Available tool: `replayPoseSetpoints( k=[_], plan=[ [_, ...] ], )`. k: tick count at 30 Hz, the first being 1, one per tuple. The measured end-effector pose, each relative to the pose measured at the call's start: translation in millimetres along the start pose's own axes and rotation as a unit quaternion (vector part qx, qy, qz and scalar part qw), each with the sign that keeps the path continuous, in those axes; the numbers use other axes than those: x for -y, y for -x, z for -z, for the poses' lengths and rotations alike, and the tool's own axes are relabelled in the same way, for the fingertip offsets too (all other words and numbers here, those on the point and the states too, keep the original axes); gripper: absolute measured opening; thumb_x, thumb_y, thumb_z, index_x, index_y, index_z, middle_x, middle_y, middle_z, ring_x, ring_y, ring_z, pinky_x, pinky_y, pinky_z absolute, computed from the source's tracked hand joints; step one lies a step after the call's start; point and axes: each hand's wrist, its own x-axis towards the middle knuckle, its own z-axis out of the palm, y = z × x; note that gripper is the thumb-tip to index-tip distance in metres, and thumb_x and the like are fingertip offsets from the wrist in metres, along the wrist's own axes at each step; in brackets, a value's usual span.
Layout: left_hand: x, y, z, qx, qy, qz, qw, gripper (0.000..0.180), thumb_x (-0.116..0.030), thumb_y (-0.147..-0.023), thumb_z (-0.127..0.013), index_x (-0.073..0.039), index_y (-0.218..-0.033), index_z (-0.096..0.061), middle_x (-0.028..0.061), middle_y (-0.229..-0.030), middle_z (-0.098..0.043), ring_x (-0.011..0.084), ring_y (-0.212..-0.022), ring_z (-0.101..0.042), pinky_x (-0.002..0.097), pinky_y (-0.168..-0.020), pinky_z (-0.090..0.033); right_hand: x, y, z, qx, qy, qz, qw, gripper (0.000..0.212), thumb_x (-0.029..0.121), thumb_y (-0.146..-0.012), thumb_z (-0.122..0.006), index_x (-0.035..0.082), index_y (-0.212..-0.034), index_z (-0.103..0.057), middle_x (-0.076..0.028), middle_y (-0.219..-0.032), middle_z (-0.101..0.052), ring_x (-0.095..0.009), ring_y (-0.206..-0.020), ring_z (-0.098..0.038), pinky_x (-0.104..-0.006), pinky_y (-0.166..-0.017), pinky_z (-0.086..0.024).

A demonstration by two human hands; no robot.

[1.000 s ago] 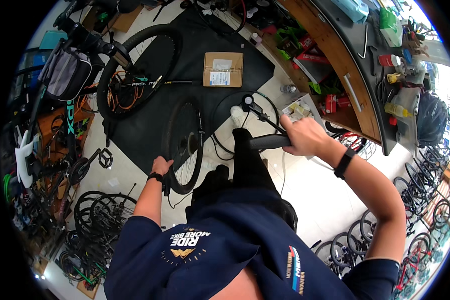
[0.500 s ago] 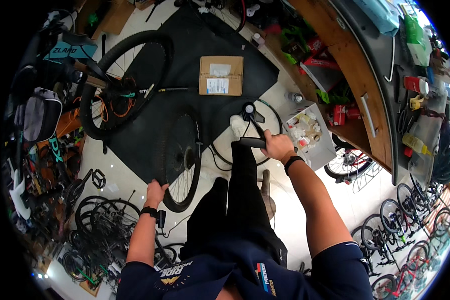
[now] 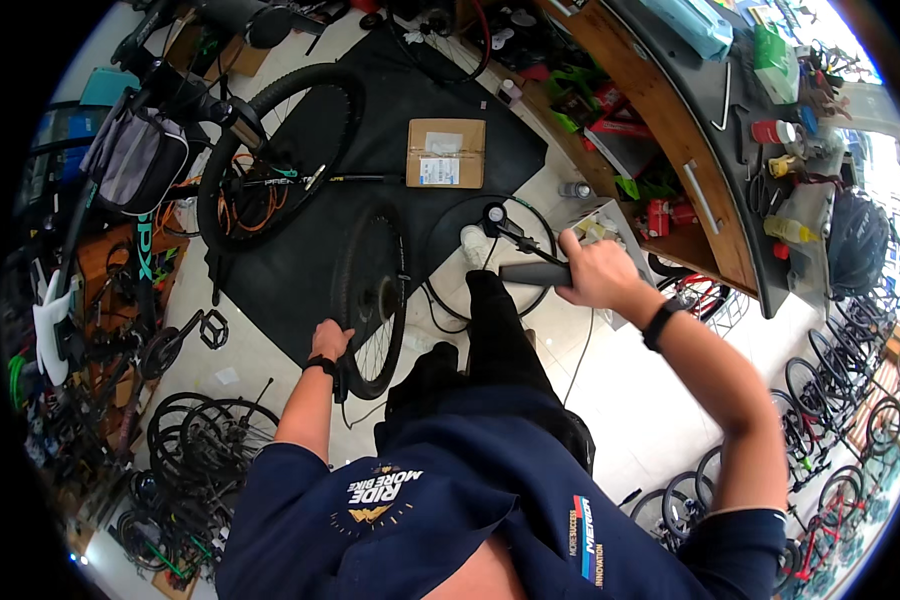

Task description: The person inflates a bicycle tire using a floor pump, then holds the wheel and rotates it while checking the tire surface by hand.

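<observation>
My right hand (image 3: 604,272) is wrapped round the black crossbar handle of a floor pump (image 3: 526,275), which is drawn up well above its round gauge (image 3: 495,214). The pump's base stands on the floor beside my white shoe (image 3: 475,247). My left hand (image 3: 330,340) is closed on the near edge of a loose bicycle wheel (image 3: 350,268) with a knobbly tyre, which stands upright to my left. A black hose loops over the floor round the pump; where its end sits is hard to make out.
A cardboard box (image 3: 447,153) lies on the black mat (image 3: 260,290). At left, a bicycle's big front wheel (image 3: 210,180) and handlebar bag (image 3: 135,160) crowd close. A workbench (image 3: 685,170) with tools runs along the right. Tyres (image 3: 210,430) are piled at lower left.
My right hand has risen and moved right, pulling the pump handle up. The left hand stays on the wheel. My view has tilted, with the torso filling more of the lower part.
</observation>
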Motion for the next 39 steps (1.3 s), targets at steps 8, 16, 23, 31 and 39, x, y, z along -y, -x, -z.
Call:
replayPoseSetpoints(
  k=[8, 16, 23, 31, 39],
  plan=[
    [-23, -45, -19, 0.001, -0.027, -0.004, 1.0, 0.058, -0.036, -0.08, -0.081, 0.012, -0.108, -0.062, 0.0329, -0.107, -0.066, 0.0479, -0.104, -0.063, 0.048, -0.091, -0.053, -79, -118, -198, -0.057, -0.081, -0.086, 0.991, 0.054, 0.036, -0.077, -0.075, 0.004, -0.109, -0.045, -0.017, -0.07, -0.068, -0.038, -0.068, -0.069, -0.047, -0.065, -0.055],
    [-15, -47, -10, -0.033, 0.123, -0.062, 0.99, 0.059, -0.033, -0.073, -0.084, 0.01, -0.108, -0.062, 0.0309, -0.107, -0.067, 0.0433, -0.106, -0.065, 0.0458, -0.091, -0.053, -84, -119, -204, -0.077, -0.035, -0.004, 0.996, 0.054, 0.033, -0.075, -0.075, 0.002, -0.105, -0.044, -0.016, -0.069, -0.068, -0.039, -0.066, -0.067, -0.0478, -0.063, -0.054],
    [36, -34, -46, -0.134, 0.187, -0.065, 0.971, 0.053, -0.023, -0.061, -0.083, 0.005, -0.103, -0.064, 0.0287, -0.106, -0.068, 0.0433, -0.105, -0.065, 0.0451, -0.091, -0.053, -6, -7, -158, -0.267, -0.179, -0.031, 0.947, 0.036, 0.018, -0.08, -0.075, 0.002, -0.102, -0.051, -0.021, -0.098, -0.058, -0.04, -0.096, -0.058, -0.0487, -0.078, -0.047],
    [53, 82, 2, -0.131, 0.272, -0.125, 0.945, 0.056, -0.014, -0.061, -0.081, 0.006, -0.106, -0.055, 0.0202, -0.1, -0.066, 0.0318, -0.094, -0.067, 0.0382, -0.083, -0.052, 46, 105, -169, -0.149, -0.333, -0.083, 0.927, 0.019, 0.009, -0.083, -0.076, -0.002, -0.083, -0.06, -0.016, -0.069, -0.064, -0.026, -0.062, -0.062, -0.0351, -0.061, -0.049],
    [67, 205, 95, 0.029, 0.436, -0.252, 0.863, 0.051, -0.013, -0.082, -0.08, 0.007, -0.122, -0.055, 0.0093, -0.11, -0.065, 0.0145, -0.097, -0.062, 0.0294, -0.089, -0.051, 117, 51, -213, -0.091, -0.357, 0.032, 0.929, 0.018, 0.009, -0.08, -0.075, -0.004, -0.085, -0.064, -0.018, -0.072, -0.067, -0.031, -0.065, -0.068, -0.0394, -0.062, -0.052]
  ],
)
